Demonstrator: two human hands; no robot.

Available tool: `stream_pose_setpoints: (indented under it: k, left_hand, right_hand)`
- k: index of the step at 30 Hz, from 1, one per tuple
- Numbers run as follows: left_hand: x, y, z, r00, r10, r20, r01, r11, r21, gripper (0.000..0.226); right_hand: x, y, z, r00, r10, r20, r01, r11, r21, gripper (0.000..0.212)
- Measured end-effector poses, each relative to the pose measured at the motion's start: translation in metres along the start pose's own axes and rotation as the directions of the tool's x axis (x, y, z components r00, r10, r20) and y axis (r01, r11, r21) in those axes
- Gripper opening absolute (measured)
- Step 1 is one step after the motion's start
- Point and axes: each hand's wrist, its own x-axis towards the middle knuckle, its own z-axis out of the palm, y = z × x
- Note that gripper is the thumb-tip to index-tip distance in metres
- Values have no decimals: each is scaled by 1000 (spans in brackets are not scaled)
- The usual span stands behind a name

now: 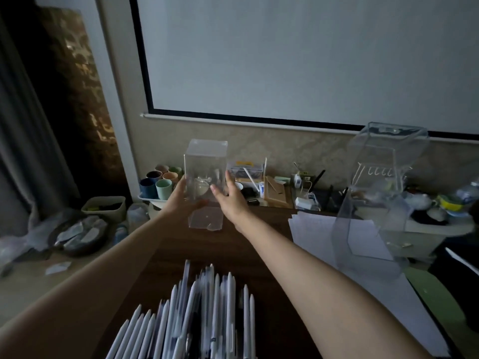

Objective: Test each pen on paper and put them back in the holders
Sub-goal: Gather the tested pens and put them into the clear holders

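Both my left hand (177, 194) and right hand (229, 200), fingers (229, 180) straight, sandwich the clear holder (206, 161) to carry it upright.

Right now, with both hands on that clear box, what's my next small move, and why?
Probably bring the clear box back toward you and set it on the desk beside the pens: the left hand and right hand press its sides, and the pens lie loose.
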Motion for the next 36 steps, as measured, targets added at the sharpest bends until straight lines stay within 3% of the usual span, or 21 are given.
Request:
stream_pose_setpoints:
  k: [3,8,10,13,18,22,25,27,32,36]
  left_hand:
    - [-10,2,12,996,-14,-92,14,1000,-9,60]
    - [-40,10,40,989,23,-148,5,982,190,68]
    - [-55,20,61,981,53,-188,-6,971,241,69]
    - [-76,30,92,978,109,-177,-55,956,290,67]
    - [-103,29,121,982,107,-156,-46,935,352,66]
    - [-115,21,123,984,92,-152,-39,946,321,70]
    - [-119,20,127,992,118,-51,-97,945,313,92]
    - [-118,22,132,996,85,-15,-80,975,209,100]
    - [-116,21,132,1000,9,-6,-8,996,92,93]
    - [-117,24,131,1000,11,0,-11,996,91,95]
  right_hand:
    - [-14,4,-9,998,-24,-56,23,1000,-16,61]
    - [-57,7,-41,978,-123,-168,101,986,-132,58]
    - [-79,7,-54,967,-149,-208,133,987,-88,57]
    - [-110,15,-75,962,-136,-236,139,990,-2,55]
    - [-140,41,-94,963,-79,-257,73,997,-32,52]
    - [-150,44,-97,960,-96,-263,80,994,-71,52]
    - [-159,46,-96,961,-120,-251,101,991,-90,52]
    - [-163,45,-92,955,-126,-267,111,991,-71,51]
    - [-173,22,-87,895,-234,-378,234,971,-47,49]
    - [-159,-14,-94,865,-345,-364,355,934,-41,66]
